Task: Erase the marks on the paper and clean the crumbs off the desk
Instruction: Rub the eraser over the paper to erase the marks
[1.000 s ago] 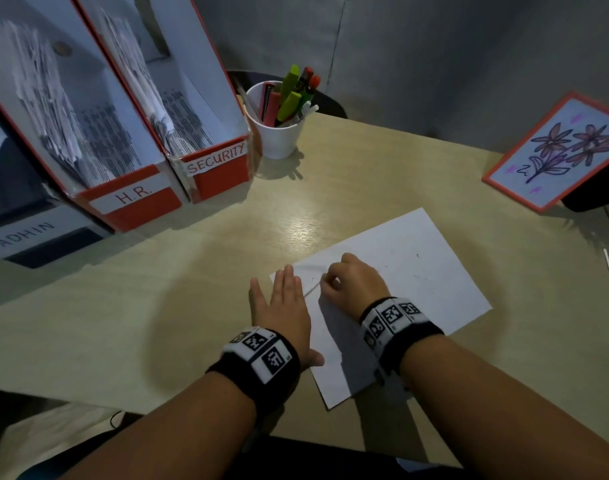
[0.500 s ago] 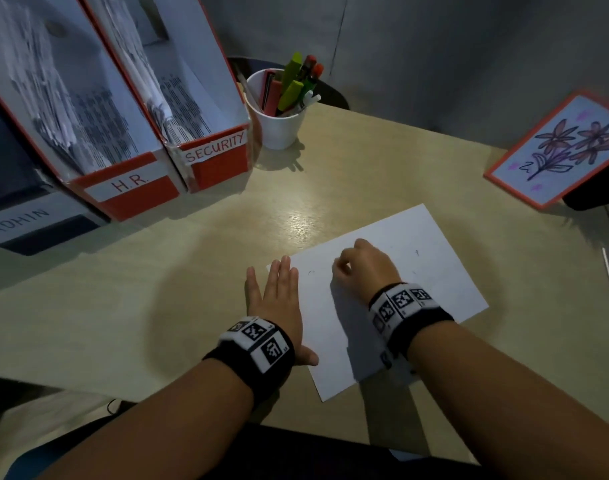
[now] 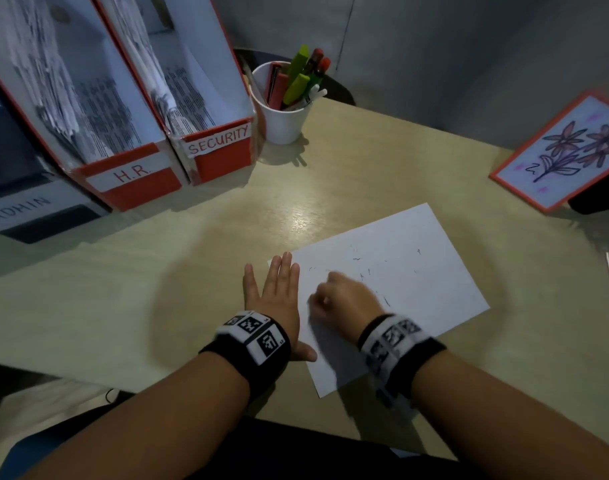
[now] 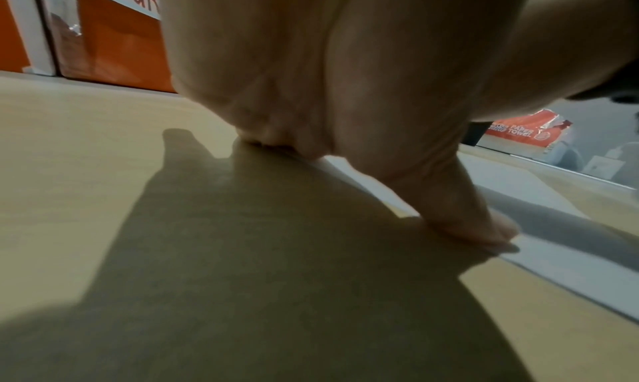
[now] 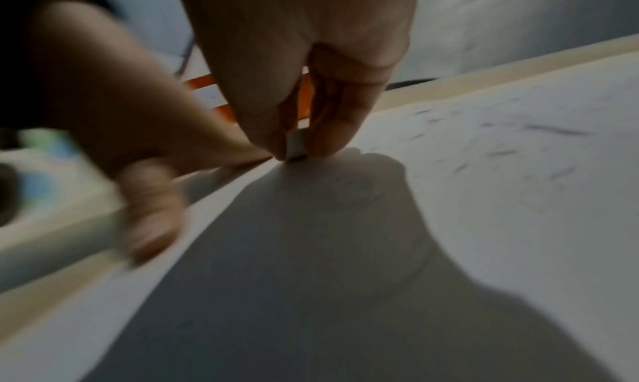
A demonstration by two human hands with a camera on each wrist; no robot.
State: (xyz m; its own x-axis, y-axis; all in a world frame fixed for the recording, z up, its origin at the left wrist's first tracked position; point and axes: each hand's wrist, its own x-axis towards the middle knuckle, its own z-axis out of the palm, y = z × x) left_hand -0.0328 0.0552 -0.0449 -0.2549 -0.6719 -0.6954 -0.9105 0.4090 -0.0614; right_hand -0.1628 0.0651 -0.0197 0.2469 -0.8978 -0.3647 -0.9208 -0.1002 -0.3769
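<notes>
A white sheet of paper [image 3: 407, 282] lies on the wooden desk [image 3: 123, 289], with small dark crumbs and faint marks [image 3: 356, 259] scattered over it. My left hand [image 3: 275, 292] lies flat with straight fingers on the paper's left edge, thumb [image 4: 477, 224] pressing the sheet's edge [image 4: 570, 273]. My right hand [image 3: 341, 299] is curled and blurred over the paper's left part. In the right wrist view its fingertips pinch a small white eraser [image 5: 295, 146] whose end touches the paper [image 5: 484, 196]. Dark crumbs [image 5: 553, 131] lie to the right of it.
Red and white file boxes labelled H.R. [image 3: 130, 174] and SECURITY [image 3: 220, 140] stand at the back left, beside a white cup of pens [image 3: 285, 112]. A framed flower drawing [image 3: 573, 150] leans at the right. A paper towel pack [image 4: 525, 133] shows far off.
My right hand has rubbed the eraser back and forth, moving up the sheet and then back toward its left part. More dark crumbs show on the paper. The left hand stays put.
</notes>
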